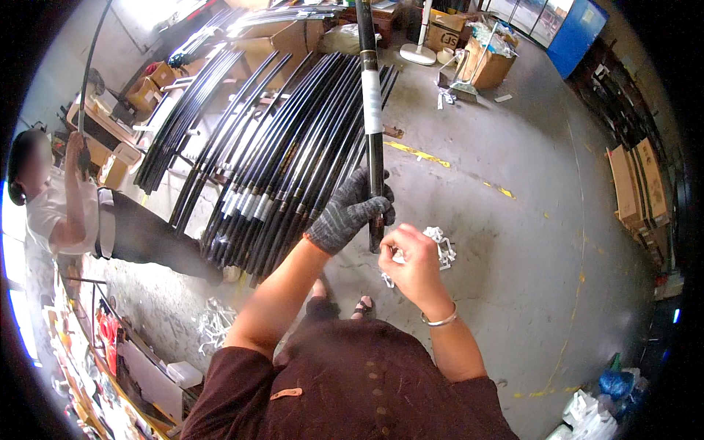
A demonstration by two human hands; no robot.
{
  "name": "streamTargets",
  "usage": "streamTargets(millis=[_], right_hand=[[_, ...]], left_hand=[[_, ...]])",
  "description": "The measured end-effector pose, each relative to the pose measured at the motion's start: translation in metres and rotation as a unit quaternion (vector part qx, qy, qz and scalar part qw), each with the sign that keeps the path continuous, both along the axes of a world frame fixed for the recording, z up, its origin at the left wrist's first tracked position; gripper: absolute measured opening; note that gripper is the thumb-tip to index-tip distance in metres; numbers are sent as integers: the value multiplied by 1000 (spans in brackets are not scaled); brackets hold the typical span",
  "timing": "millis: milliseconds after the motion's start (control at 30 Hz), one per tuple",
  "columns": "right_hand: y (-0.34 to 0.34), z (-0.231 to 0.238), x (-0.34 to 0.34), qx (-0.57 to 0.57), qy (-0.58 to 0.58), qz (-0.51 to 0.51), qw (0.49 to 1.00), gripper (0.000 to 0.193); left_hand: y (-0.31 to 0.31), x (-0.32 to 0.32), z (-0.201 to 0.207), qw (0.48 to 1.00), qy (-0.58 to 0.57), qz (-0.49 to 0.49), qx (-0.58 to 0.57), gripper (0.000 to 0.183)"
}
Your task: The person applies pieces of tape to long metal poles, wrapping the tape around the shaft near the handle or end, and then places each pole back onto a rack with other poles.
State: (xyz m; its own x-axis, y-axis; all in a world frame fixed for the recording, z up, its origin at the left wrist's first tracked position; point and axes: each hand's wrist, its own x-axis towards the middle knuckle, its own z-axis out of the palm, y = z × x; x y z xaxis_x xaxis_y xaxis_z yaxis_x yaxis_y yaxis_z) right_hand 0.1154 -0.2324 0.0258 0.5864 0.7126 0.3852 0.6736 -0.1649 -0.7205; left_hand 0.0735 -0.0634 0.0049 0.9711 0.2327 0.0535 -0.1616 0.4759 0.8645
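One long, glossy black tube [374,150] with a white band [372,103] is clamped near its lower end by the fingers of the grey-gloved left hand [349,211]. Beside that end, the bare right hand [414,264] is held, fingers curled together; whether anything is pinched cannot be told.

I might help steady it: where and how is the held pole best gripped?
Probably around the bare dark stretch of the pole between the white band and the gloved left hand, coming from the right. The shaft is slim and straight, so a wrapping grip suits; the left hand occupies the part below, and other poles crowd the left.
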Motion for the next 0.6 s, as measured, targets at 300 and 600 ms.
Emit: streamTargets(millis=[300, 600], right_hand=[[-2, -8, 16, -58, 46, 36, 997, 27], [14, -70, 29, -47, -23, -114, 992, 26]], left_hand=[[3, 2, -2, 999, 15, 44, 6, 51], [28, -26, 11, 990, 84, -85, 73, 63]])
